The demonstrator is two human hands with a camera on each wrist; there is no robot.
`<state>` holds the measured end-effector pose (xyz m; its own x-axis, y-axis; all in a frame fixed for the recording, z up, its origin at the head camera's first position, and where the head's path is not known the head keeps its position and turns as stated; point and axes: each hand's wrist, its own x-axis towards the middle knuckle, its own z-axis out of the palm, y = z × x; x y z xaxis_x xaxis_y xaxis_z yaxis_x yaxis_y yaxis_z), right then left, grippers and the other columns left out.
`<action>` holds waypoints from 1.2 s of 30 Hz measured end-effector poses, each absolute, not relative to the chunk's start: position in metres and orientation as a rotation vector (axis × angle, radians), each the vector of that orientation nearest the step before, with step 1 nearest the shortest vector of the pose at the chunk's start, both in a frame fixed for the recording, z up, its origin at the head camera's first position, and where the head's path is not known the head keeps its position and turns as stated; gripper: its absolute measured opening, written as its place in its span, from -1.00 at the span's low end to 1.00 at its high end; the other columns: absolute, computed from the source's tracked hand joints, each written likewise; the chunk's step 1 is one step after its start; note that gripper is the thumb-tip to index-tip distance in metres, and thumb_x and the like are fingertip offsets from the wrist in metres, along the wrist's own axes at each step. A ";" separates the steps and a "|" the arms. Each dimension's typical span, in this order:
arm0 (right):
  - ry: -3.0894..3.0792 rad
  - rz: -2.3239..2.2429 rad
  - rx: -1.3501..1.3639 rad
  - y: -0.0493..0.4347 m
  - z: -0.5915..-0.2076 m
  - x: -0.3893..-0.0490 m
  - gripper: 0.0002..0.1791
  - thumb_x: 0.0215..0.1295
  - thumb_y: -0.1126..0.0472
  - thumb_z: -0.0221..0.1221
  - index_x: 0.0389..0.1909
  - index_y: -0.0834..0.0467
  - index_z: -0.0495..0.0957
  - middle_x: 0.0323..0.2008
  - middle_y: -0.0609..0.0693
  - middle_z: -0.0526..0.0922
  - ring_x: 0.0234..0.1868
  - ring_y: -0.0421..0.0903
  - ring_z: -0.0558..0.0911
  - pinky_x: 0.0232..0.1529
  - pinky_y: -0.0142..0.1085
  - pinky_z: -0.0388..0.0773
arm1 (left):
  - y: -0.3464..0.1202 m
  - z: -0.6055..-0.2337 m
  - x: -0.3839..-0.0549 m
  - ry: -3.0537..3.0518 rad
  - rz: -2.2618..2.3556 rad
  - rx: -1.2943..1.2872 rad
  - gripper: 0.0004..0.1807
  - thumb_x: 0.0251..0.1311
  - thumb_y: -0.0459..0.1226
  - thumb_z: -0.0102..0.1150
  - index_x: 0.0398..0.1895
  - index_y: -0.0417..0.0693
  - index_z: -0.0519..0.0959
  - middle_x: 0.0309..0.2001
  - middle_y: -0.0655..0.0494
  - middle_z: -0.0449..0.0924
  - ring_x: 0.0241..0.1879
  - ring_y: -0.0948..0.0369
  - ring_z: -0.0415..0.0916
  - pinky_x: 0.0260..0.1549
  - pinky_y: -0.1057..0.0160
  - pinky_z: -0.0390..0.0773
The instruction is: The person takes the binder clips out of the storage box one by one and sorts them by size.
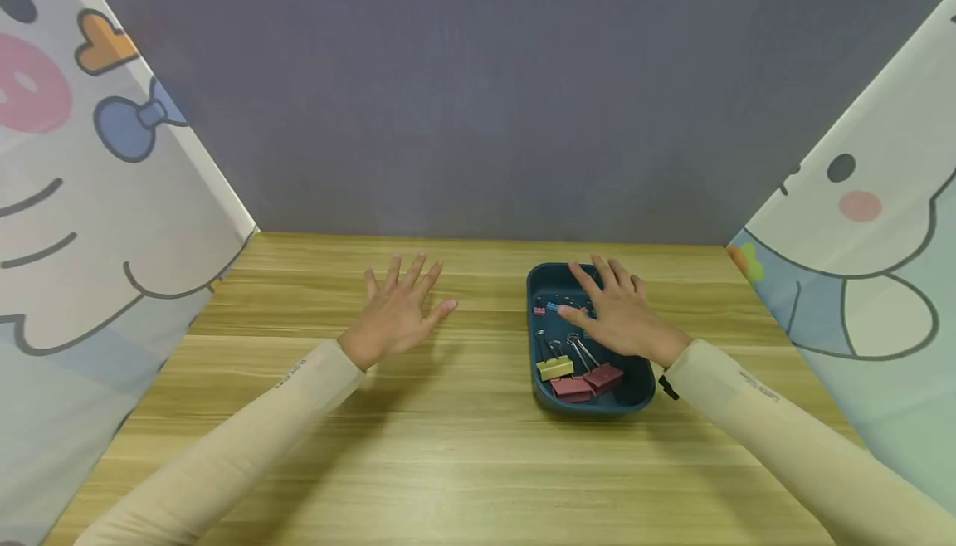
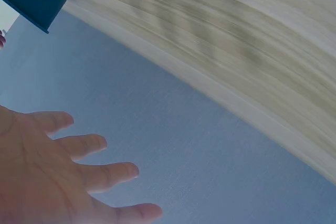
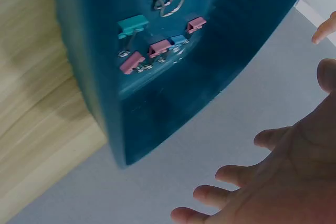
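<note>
Currently see left hand (image 1: 397, 315) raised above table (image 1: 448, 463), right hand (image 1: 618, 319) over blue bin (image 1: 633, 387) of binder clips (image 1: 603, 378), both with fingers spread, grasping nothing. Might hook neighbouring clips through close crowding, or jostle bin by brushing its side.

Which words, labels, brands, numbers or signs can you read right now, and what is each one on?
No text can be read.
Left cream fabric sleeve: dark lettering near the cuff, too small and blurred to read.
Right cream fabric sleeve: dark lettering near the cuff, likewise unreadable.
Dark blue rounded plastic bin and coloured binder clips: no writing visible.
Cartoon-printed side panels: no writing visible.
</note>
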<state>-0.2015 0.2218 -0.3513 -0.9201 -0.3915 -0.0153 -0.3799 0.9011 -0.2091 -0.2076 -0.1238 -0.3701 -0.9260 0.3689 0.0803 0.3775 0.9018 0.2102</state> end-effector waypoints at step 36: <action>2.915 -0.636 -0.543 0.276 -0.373 -0.198 -0.23 0.43 -0.18 -0.12 0.47 0.15 -0.07 0.33 0.33 0.07 0.24 0.33 0.24 0.12 0.27 0.19 | -0.119 -0.389 -0.212 -2.761 -0.537 -0.759 -0.19 0.35 0.24 -0.38 0.42 -0.17 0.09 0.20 -0.19 0.24 0.13 -0.10 0.24 0.04 -0.12 0.29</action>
